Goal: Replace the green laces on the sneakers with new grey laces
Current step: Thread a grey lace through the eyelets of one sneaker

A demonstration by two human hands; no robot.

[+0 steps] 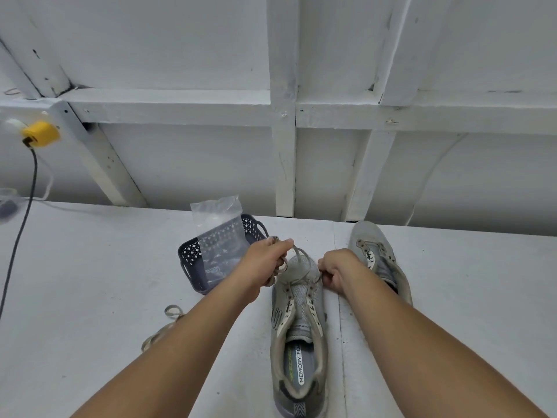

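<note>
Lacing step: left hand point(265, 262) grips lace point(297, 254) pulled through near sneaker point(298, 321) on surface point(90, 282), right hand point(334, 271) pinches its toe eyelet area, next likely threading upper eyelets

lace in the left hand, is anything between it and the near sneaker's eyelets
Nothing visible does. The left hand holds the lace just above the toe of the near sneaker, the right hand grips at the toe's other side, and the eyelet rows lie uncovered.
</note>
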